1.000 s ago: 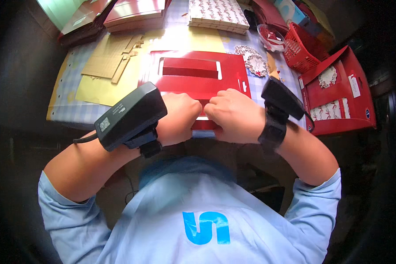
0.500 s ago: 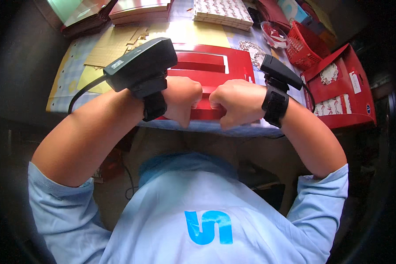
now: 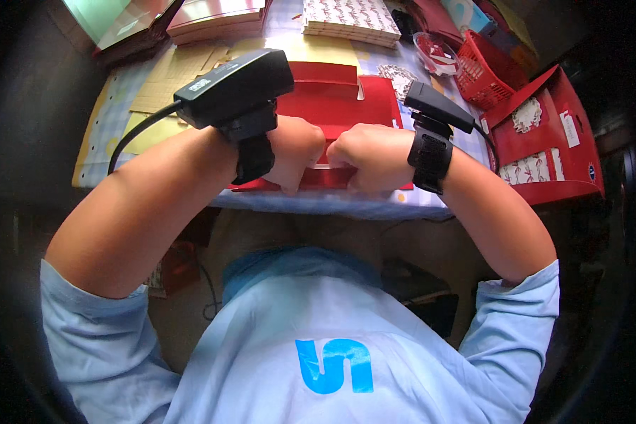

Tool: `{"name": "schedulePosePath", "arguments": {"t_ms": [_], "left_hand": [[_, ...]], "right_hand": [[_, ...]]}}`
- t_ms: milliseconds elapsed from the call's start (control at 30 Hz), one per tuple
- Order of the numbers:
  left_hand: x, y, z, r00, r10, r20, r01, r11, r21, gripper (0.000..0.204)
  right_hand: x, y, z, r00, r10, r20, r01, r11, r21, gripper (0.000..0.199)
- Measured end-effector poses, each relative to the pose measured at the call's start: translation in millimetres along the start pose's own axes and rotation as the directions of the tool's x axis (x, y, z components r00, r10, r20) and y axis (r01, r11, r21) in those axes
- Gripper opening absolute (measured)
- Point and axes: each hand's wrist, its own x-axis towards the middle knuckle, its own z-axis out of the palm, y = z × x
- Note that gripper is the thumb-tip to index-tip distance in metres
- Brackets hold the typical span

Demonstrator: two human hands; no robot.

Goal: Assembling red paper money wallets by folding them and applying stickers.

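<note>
A red folded card box [image 3: 374,104] lies in front of me at the table's near edge, with a red flap standing up at its far part. My left hand [image 3: 295,150] is closed on the box's near part, knuckles up. Close beside it, my right hand [image 3: 372,155] is closed on the same near strip, its fingers curled down. A thin pale line shows on the red card between the two hands. Both sets of fingertips are mostly hidden. Each wrist carries a black strapped device [image 3: 237,88] with a cable.
Right of the box stands an opened red box [image 3: 579,169] with patterned pieces inside. Beyond it are a red plastic basket [image 3: 477,74] and a clear tub [image 3: 437,53]. Patterned card stacks [image 3: 350,21] line the back. Yellowish sheets [image 3: 166,85] lie at the left on the checked tablecloth [image 3: 95,152].
The red box has shifted slightly and its near strip has been bent up. Its far flap stands higher. My right hand has moved a little left; both hands keep hold of it.
</note>
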Motion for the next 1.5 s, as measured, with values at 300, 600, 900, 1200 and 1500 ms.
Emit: {"name": "schedulePosePath", "arguments": {"t_ms": [300,600,900,1200,1500], "left_hand": [[11,-12,12,0.995,0.078,-0.058,-0.077,0.997,0.004,0.028],[-11,10,16,0.978,-0.100,-0.183,0.075,0.988,-0.135,0.021],[-59,66,141,0.547,-0.005,-0.837,0.185,0.976,0.115,0.052],[-36,68,151,0.482,-0.228,-0.846,0.293,0.952,-0.090,0.065],[-40,57,144,0.492,-0.176,-0.853,0.309,0.951,-0.018,0.054]], "right_hand": [[-21,-24,61,0.626,-0.236,-0.743,-0.045,0.941,-0.336,0.021],[-11,-52,145,0.579,-0.070,-0.812,-0.178,0.961,-0.210,0.055],[-1,-57,153,0.560,-0.019,-0.828,-0.251,0.949,-0.192,0.058],[-2,-69,141,0.566,0.063,-0.822,-0.237,0.968,-0.089,0.055],[-7,-60,133,0.541,0.027,-0.841,-0.239,0.963,-0.123,0.047]]}}
